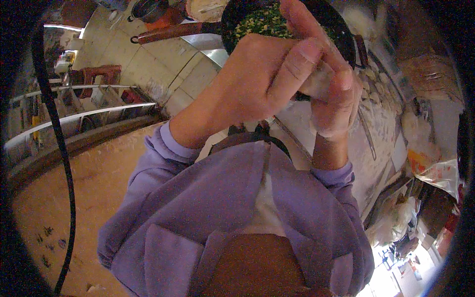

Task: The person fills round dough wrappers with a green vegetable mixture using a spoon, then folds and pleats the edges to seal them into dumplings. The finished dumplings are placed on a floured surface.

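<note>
Raised over the near edge of a dark pan (231,28), my left hand (248,78) and my right hand (334,92) meet. Between their thumbs and fingers is a pale, soft piece, apparently dough (318,81), mostly hidden by the fingers. Chopped green and pale yellow filling (259,23) lies in the pan, whose brown handle (170,32) points left. Right of my hands, several pale pieces, apparently dumplings (374,83), rest on a floured surface. A thin stick or utensil (367,137) lies near them.
A dark pot (149,9) and a bowl with pale contents (207,9) stand on the tiled floor beyond the pan. A reddish stool (100,76) and a metal rack (85,113) are at left. Plastic bags (438,172) lie at right. A black cable (61,144) hangs at left.
</note>
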